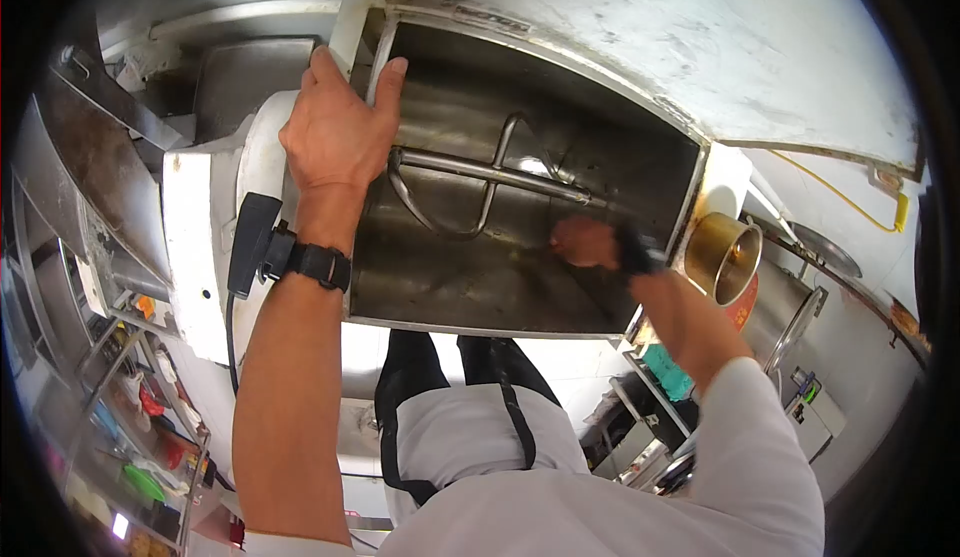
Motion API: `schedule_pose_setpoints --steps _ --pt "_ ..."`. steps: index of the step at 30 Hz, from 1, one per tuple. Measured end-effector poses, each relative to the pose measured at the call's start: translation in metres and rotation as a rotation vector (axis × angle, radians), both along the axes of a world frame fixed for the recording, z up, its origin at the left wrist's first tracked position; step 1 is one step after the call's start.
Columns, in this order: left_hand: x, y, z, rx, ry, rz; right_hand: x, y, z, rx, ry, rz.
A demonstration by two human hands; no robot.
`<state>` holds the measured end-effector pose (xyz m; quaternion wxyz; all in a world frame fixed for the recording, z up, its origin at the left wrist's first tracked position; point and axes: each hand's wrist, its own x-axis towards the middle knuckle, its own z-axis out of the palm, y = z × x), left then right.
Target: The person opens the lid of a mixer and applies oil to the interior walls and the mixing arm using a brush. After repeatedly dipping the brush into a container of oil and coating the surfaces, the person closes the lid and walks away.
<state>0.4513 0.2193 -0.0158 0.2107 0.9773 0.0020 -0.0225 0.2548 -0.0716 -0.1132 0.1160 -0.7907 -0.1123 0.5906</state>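
Observation:
A large metal mixer tub lies in front of me, with a metal stirring shaft and its curved loops across the inside. Straddling the tub's left rim is my left hand, thumb on the inner side and fingers on the outer side. A black wristband with a dark device is on that wrist. My right hand reaches low into the tub, just below the shaft's right end. Motion smears its fingers, so whether it holds anything cannot be made out.
A raised pale lid stands behind the tub. The white machine housing is at the left, beside a metal tray. At the right are a brass-coloured pot and a larger metal pot. Cluttered shelves fill the lower left.

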Motion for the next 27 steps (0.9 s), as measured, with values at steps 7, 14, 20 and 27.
schedule_pose_setpoints --steps 7,14,20,27 --pt "0.000 0.000 -0.002 0.023 0.019 -0.016 -0.011 0.019 0.016 -0.312 0.124 0.247" --pt "0.001 0.003 -0.003 0.007 0.000 0.012 0.039 -0.012 0.104 0.020 0.310 -0.070" --pt "0.000 0.004 -0.012 -0.016 -0.088 -0.027 -0.031 0.006 -0.050 -0.280 0.103 0.183" --pt "0.002 0.000 -0.007 0.000 -0.041 -0.020 0.026 0.003 0.073 0.283 0.121 -0.064"
